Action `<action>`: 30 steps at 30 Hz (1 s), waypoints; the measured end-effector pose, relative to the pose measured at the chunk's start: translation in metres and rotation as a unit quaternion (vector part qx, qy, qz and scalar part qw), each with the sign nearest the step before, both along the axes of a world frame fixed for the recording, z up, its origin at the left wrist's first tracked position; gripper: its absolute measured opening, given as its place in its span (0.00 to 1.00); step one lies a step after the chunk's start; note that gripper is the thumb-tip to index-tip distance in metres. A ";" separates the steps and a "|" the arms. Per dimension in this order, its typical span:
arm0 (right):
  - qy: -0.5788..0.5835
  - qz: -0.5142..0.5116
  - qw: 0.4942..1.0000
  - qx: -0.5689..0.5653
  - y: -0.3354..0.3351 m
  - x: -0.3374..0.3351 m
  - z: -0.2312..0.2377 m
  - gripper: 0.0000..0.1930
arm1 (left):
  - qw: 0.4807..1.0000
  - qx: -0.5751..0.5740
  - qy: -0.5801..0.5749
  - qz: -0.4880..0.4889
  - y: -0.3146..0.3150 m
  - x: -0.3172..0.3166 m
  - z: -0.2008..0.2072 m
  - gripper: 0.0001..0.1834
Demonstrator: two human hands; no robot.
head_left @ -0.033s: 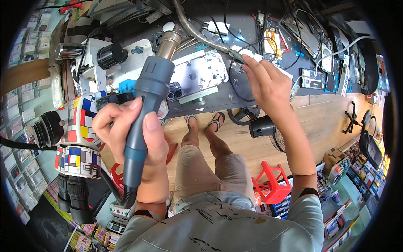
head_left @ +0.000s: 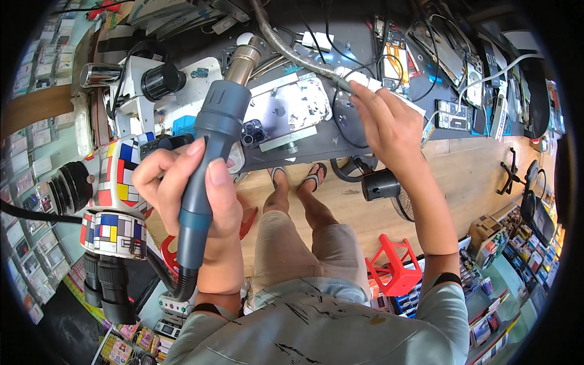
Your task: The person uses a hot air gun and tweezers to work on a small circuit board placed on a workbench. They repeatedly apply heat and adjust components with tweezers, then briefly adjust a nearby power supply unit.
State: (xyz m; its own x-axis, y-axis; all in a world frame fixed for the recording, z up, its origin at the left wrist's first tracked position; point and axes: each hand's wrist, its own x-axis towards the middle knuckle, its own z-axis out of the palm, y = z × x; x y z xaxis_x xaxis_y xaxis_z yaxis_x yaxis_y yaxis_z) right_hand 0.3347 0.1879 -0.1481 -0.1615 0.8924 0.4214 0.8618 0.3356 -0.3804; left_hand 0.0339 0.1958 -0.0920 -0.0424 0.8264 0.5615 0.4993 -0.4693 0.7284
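Note:
My left hand (head_left: 210, 182) is closed round the dark blue-grey handle of a hot air gun (head_left: 220, 115). Its metal nozzle points up and away from me, over the workbench. Just right of the nozzle lies a white phone (head_left: 292, 104) with a broken back and a dark camera block; small dark shards are scattered on it. A metal holder (head_left: 289, 139) runs along its near edge. My right hand (head_left: 389, 118) pinches the grey end of a flexible metal gooseneck (head_left: 298, 58), which arches in from the far edge. What sits at its tip is partly hidden by my fingers.
A microscope (head_left: 118, 176) with a colourful patterned body stands at the left. Loose phone parts (head_left: 395, 55), cables and an opened phone (head_left: 453, 115) crowd the bench's right side. Below the bench are a black fan (head_left: 380, 185) and a red stool (head_left: 395, 267).
The hot air gun has shifted very slightly to the left. The gooseneck's end has moved a little in my right hand's fingers. The phone stays in place.

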 end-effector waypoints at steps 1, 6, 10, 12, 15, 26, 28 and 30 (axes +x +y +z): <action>0.001 0.005 1.000 0.009 0.000 0.001 -0.001 0.22 | 1.000 0.006 0.005 0.000 0.004 -0.001 0.000 0.17; -0.018 -0.012 1.000 -0.011 0.005 0.004 -0.004 0.19 | 1.000 0.017 0.022 0.015 0.013 -0.002 -0.001 0.14; 0.183 -0.028 0.978 -0.101 0.009 0.009 -0.003 0.10 | 0.997 0.065 0.027 -0.019 0.019 0.005 0.000 0.10; 0.198 -0.004 0.972 -0.124 0.011 0.012 -0.003 0.10 | 0.996 0.054 0.054 -0.055 0.021 0.010 0.000 0.11; 0.206 0.002 0.967 -0.152 0.011 0.016 -0.004 0.10 | 0.995 0.013 0.049 -0.082 0.022 0.020 -0.002 0.11; 0.188 0.001 0.956 -0.224 0.024 0.018 0.001 0.12 | 0.996 -0.013 0.058 -0.070 0.034 0.026 -0.011 0.10; 0.209 -0.005 0.947 -0.243 0.027 0.019 0.003 0.12 | 0.995 -0.015 0.059 -0.073 0.036 0.025 -0.011 0.09; 0.199 -0.002 0.946 -0.256 0.030 0.021 0.004 0.12 | 0.996 -0.015 0.051 -0.077 0.039 0.025 -0.012 0.09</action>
State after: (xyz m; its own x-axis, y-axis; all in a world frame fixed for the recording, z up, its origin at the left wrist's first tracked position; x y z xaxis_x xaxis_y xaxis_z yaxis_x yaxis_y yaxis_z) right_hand 0.3559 0.2176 -0.1437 -0.0775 0.9962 -0.0399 0.6177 0.0165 -0.7862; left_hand 0.0590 0.2344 -0.1040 0.1415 0.8356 0.5307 0.4954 -0.5240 0.6929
